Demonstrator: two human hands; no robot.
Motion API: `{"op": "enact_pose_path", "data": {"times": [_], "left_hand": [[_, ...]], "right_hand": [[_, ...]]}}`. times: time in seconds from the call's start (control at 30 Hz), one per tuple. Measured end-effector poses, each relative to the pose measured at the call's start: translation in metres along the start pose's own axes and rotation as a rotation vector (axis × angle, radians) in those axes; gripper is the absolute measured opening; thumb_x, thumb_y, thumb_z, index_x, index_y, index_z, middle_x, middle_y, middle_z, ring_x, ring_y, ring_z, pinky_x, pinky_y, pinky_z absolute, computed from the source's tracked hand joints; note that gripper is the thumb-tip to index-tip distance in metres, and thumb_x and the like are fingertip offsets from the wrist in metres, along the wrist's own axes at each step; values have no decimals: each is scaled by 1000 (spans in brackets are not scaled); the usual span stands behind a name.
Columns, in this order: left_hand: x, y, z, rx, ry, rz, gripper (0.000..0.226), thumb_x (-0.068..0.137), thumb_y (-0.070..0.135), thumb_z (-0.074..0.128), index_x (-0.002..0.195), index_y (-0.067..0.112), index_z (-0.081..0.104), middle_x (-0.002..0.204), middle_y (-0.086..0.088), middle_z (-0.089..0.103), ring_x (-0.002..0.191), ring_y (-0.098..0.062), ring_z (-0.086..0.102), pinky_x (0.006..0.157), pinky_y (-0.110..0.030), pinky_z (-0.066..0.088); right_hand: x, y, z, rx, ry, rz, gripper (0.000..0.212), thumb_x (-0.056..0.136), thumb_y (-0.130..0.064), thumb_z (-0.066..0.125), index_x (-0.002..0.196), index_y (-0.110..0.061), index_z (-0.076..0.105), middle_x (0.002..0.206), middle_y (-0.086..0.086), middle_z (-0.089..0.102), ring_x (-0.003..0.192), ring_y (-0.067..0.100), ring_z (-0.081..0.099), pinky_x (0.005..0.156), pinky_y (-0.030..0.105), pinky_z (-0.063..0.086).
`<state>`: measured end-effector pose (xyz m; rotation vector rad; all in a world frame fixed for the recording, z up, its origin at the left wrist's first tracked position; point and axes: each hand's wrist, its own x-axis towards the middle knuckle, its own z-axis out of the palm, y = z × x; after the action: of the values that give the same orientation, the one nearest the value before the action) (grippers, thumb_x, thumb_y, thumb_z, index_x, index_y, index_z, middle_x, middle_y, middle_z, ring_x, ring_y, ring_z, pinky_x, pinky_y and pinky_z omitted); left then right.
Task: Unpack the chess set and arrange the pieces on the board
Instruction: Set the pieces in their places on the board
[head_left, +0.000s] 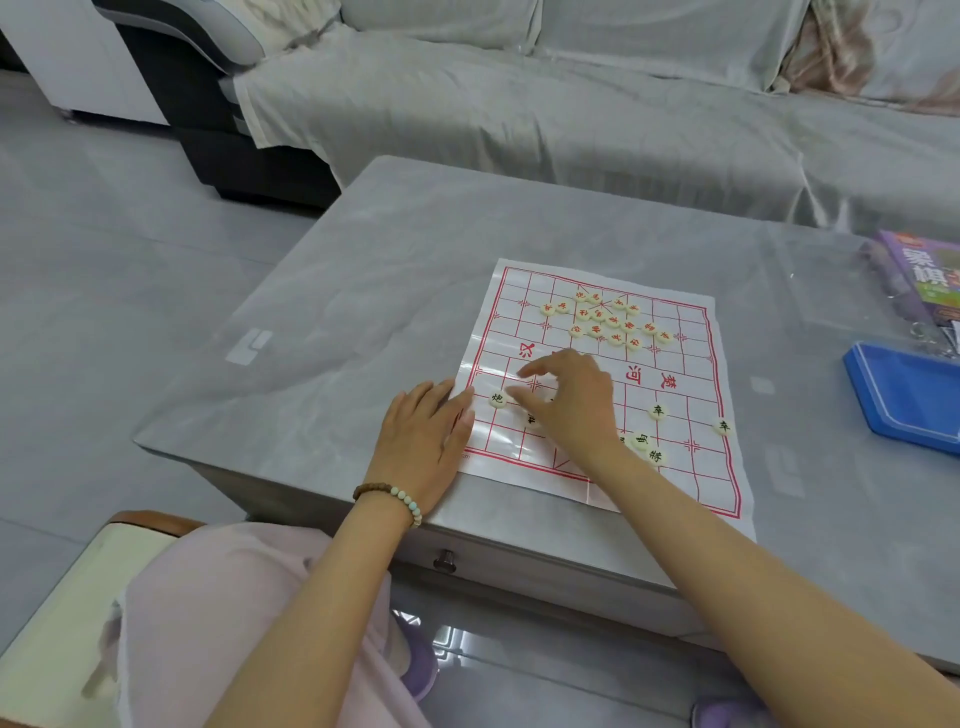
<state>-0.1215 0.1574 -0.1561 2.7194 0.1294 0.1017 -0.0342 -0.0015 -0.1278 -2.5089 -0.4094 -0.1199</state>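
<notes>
A white paper chess board (691, 364) with red lines lies on the grey table. Several round cream pieces with red characters (605, 319) sit bunched on its far half. A few black-character pieces (657, 411) are spread over the near half, one (497, 399) near the left edge. My left hand (426, 431) lies flat with straight fingers on the board's left edge. My right hand (569, 400) hovers over the near left part of the board with fingers bent; a piece (531, 419) shows partly under it. Whether it holds anything is hidden.
A blue box lid or tray (904, 395) sits at the table's right edge, with a purple printed box (919, 275) behind it. A grey covered sofa (571, 104) stands beyond the table. My knee and a stool are at the lower left.
</notes>
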Motion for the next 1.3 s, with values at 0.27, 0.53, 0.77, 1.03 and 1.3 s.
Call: {"op": "enact_pose_path", "data": {"times": [0.27,0.53,0.77,1.03,1.3], "left_hand": [[0,-1,2,33,34,72,71,85,57,1,142,30,34,151,4,29,141,-17,19,116,-34,7],[-1,2,-3,-81,56,10,71,86,57,4,141,24,36,148,3,33,140,-16,21,113,-27,8],[9,10,-11,-328,91,-94,55,97,47,16,141,20,35,148,-1,33,139,-18,23,111,-27,9],[23,9,-2,-198,52,-133,51,99,39,10,142,24,34,150,2,31,139,-17,20,115,-30,9],[30,3,-5,-148,-1,-107,55,97,42,4,143,31,31,154,5,21,142,-16,10,115,-29,5]], "right_hand": [[-4,24,-32,25,-73,-61,22,81,-41,68,100,-30,70,115,-6,60,110,13,48,97,34,32],[-12,21,-19,-112,-158,-222,24,80,-43,68,100,-28,71,109,-7,60,104,13,45,81,23,19],[33,12,-30,46,-60,-92,31,78,-49,67,93,-22,65,98,-8,63,92,9,50,89,33,36],[50,17,-1,-173,-219,-138,34,79,-55,63,94,-25,61,97,-5,60,92,13,50,88,32,36],[59,21,-16,-1,-395,-163,25,80,-30,72,104,-23,69,105,-5,60,99,13,53,85,28,44]]}}
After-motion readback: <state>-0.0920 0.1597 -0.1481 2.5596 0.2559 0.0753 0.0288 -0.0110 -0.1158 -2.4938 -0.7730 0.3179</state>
